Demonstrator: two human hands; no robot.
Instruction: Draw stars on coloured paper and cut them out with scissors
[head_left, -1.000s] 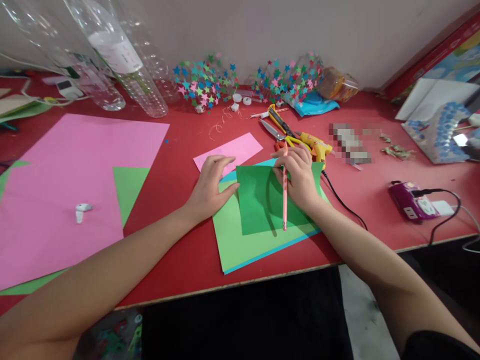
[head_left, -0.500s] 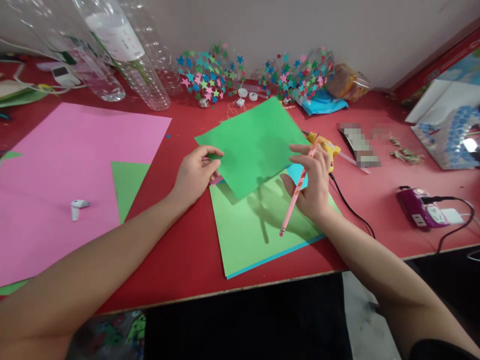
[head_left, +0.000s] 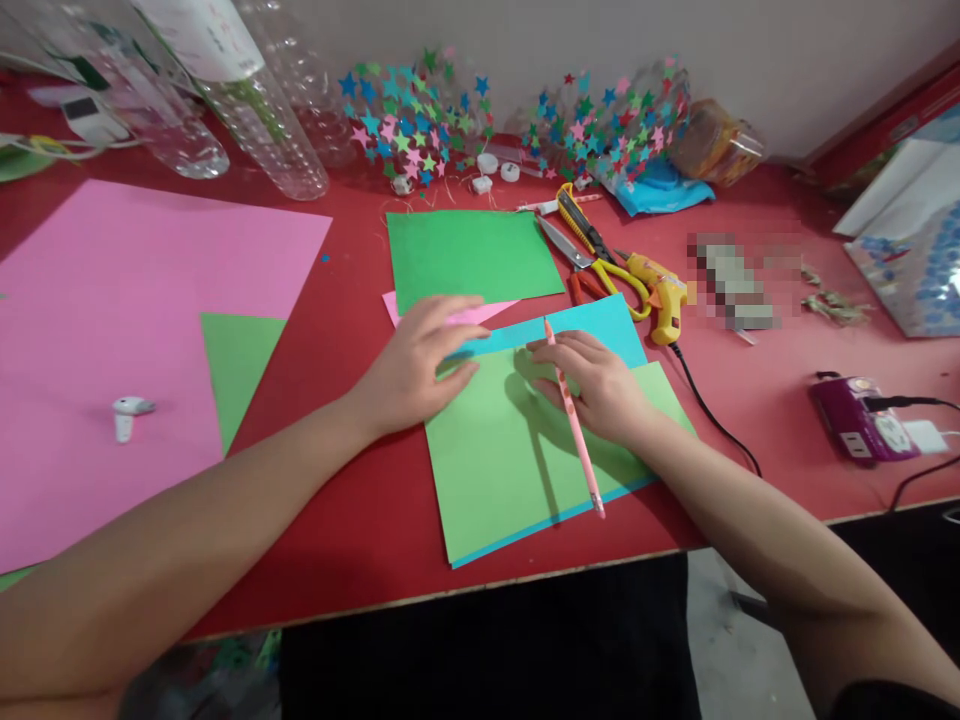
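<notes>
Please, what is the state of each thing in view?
Left hand, open, grasping nothing visible.
Right hand, holding the pencil.
Pencil, gripped, tip pointing away from the person.
Dark green sheet, flat, partly covering small pink sheet.
Light green sheet, lying over blue sheet.
Scissors, lying, opening unclear.
Glue gun, lying on its side.
Purple power socket, black plug inserted.

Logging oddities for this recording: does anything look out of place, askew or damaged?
Mildly: what look like white earbuds lie on the pink paper, odd among craft supplies, and a pixelated patch right of the yellow glue gun hides something. No damage stands out.
</notes>
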